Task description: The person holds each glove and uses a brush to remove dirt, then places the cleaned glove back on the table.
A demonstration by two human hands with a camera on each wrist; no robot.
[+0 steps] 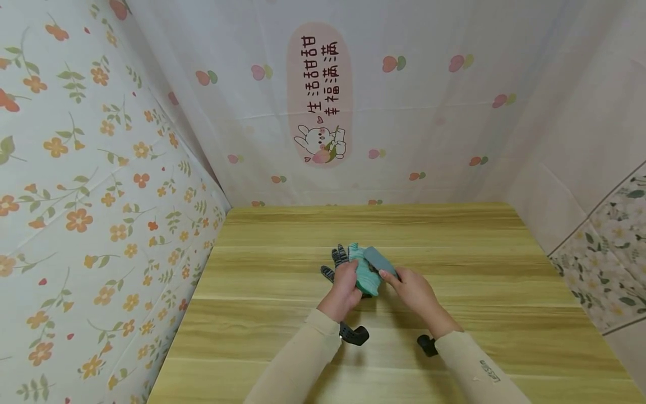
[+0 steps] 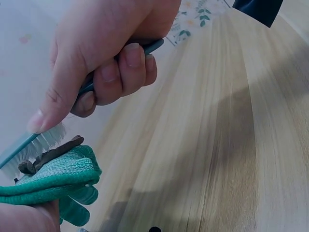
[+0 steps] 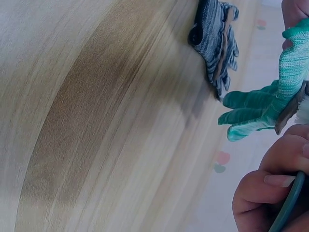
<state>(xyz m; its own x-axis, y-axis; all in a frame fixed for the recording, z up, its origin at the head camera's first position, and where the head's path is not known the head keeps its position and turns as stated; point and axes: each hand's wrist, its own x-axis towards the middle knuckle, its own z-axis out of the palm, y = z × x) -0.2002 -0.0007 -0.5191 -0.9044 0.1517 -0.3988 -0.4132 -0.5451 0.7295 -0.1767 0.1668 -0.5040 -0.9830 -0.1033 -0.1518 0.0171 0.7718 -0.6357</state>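
Observation:
My left hand (image 1: 345, 286) grips a green knitted glove (image 1: 367, 280) above the table. In the right wrist view the coated fingers of this glove (image 3: 251, 108) hang free. A dark brown, clay-like strip (image 2: 53, 154) lies across its knitted surface. My right hand (image 1: 414, 289) is wrapped round the handle of a blue-grey brush (image 1: 378, 261), its thumb stretched along the back. White bristles (image 2: 50, 137) face down against the brown strip and the glove. Behind my left hand a dark grey striped glove (image 1: 340, 255) rests on the table, partly hidden by that hand.
The wood-grain table (image 1: 272, 336) carries the work. A printed curtain (image 1: 414, 123) hangs behind its far edge, a flowered one (image 1: 116, 213) on the left, and another sheet (image 1: 605, 241) on the right. A brown streak also marks the grey glove (image 3: 223, 46).

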